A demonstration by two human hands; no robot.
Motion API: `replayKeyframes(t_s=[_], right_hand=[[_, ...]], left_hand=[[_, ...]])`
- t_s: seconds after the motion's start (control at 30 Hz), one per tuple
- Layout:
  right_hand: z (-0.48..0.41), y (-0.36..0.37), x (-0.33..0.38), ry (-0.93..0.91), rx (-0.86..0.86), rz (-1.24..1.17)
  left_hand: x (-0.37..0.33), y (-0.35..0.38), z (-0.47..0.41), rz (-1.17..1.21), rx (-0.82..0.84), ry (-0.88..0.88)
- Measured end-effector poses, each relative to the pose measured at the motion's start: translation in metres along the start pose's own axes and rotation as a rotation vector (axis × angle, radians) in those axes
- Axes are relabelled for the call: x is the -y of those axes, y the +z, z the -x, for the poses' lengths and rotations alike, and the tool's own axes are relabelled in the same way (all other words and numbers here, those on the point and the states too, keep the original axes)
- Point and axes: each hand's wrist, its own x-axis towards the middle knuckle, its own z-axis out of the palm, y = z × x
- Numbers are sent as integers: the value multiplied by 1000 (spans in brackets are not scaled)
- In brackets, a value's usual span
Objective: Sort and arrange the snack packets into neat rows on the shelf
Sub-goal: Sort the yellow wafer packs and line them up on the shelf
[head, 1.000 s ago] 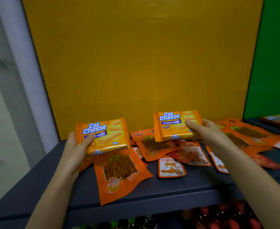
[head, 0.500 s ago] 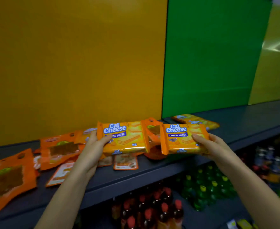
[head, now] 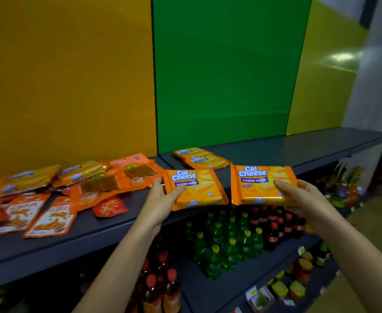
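Head view, single frame.

- The left hand [head: 163,201], at frame centre, grips the left wafer packet [head: 199,188] by its lower left corner. The thumb lies across the front and the fingers [head: 157,184] curl round the left edge.
- The right hand [head: 300,195], right of centre, grips the right wafer packet [head: 257,184] by its lower right corner. The thumb is on the front; the other fingers are hidden behind it.
- Both packets read "Cal Cheese" and face the camera, side by side with a narrow gap between them. They are held at the front edge of the dark grey shelf [head: 90,231]. The left one is tilted a little. Whether either touches the shelf cannot be told.
- Just behind them, at the foot of the green back panel [head: 226,75], two flat wafer packets [head: 200,158] lie overlapping on the shelf.
- At lower left, below the yellow back panel [head: 68,75], a loose heap of orange pouches [head: 99,188] lies on the same shelf, mixed and overlapping.
- On the lower shelf, green bottles [head: 221,242] stand below centre.
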Motion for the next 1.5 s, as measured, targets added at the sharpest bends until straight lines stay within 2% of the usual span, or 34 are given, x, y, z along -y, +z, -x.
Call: replayKeyframes(t_s=[0.2, 0.4, 0.5, 0.67, 0.83, 1.03, 1.2, 1.27, 1.5], right_hand=[[-47, -31, -6, 2, -26, -13], [-114, -37, -8, -27, 19, -31], [-150, -32, -6, -26, 38, -9], [-203, -22, -8, -31, 104, -9], [-244, -11, -16, -24, 152, 5], [-294, 0, -26, 0, 247, 16], [-343, 9, -35, 33, 296, 78], [-365, 16, -38, 32, 282, 145], [-427, 39, -42, -112, 276, 463]], left_hand=[[8, 55, -36, 0, -15, -42], [18, 92, -75, -56, -64, -46], [20, 100, -89, -231, -90, -28], [21, 105, -101, -723, -140, 1], [23, 113, -105, -938, -244, 77], [13, 118, -106, -1279, -302, 75], [5, 116, -123, -1347, -455, 240], [4, 115, -134, -1387, -462, 280], [1, 115, -157, -1529, -493, 197]])
